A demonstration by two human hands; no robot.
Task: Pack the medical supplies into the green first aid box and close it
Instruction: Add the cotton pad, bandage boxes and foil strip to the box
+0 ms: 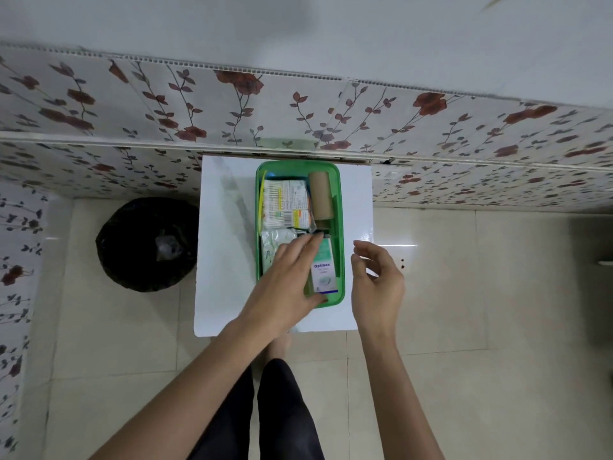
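The green first aid box (340, 207) lies open on a small white table (225, 260), long side running away from me. Inside are a cotton-swab pack (285, 203) at the far left, a tan bandage roll (321, 195) at the far right, a white gauze packet (273, 242) at the near left and a white "Optibex" carton (323, 270) at the near right. My left hand (288, 280) lies over the near half of the box, fingers and thumb against the carton. My right hand (378, 280) hovers just right of the box, fingers loosely curled, holding nothing. No lid is visible.
A black bin (146, 244) with a dark liner stands on the floor left of the table. A floral-tiled wall (464, 134) with a ledge runs behind the table. Beige floor tiles (464, 293) surround it. My legs and a bare foot are below the table's near edge.
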